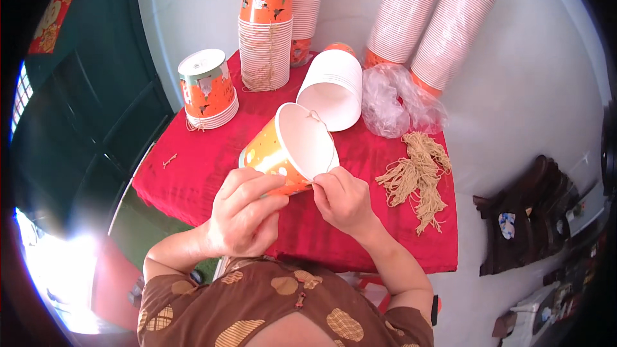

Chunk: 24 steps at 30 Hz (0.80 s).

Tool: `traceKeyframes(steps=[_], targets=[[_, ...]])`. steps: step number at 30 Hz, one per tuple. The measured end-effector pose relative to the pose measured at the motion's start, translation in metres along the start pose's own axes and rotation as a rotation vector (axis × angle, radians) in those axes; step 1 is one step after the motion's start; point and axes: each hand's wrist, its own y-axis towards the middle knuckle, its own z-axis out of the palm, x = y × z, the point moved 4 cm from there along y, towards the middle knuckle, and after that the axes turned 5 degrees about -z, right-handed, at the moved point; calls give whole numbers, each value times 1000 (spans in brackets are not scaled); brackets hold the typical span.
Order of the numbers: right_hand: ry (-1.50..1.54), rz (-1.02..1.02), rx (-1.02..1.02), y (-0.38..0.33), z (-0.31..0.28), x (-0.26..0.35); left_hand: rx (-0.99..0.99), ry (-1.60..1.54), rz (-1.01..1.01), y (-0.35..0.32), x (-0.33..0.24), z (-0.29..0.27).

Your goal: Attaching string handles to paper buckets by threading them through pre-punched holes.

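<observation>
The orange paper bucket (270, 148) is tilted over the red-covered desk (173, 177), its mouth facing up and rightward. The step in hand looks like fixing a thin cord (315, 115) at its rim. The left hand (247, 209) has a curled grip against its near side; the right hand (342, 199) has thumb and forefinger pinched together at its near rim, apparently on the cord, though the fingertips hide the contact. The next move seems to call for a steady left hold and a fine pull or tuck.

Just behind the bucket, a white nested stack (331, 83) lies on its side and limits room there. To its right are a cord bundle (418, 177) and crumpled plastic wrap (392, 106); to its left, behind, stands a short upright stack (204, 93).
</observation>
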Motion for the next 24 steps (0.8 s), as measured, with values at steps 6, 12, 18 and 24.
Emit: traceKeyframes(steps=[6, 12, 18, 24], targets=[[-100, -31, 181, 12, -4, 11, 88, -130, -198, -10, 25, 20], [-154, -123, 209, 31, -6, 27, 57, -163, -302, -21, 36, 26], [-103, -74, 278, 37, -5, 30, -59, -251, -348, -29, 48, 30], [-55, -51, 322, 44, 4, 32, -26, -294, -357, -30, 61, 31]])
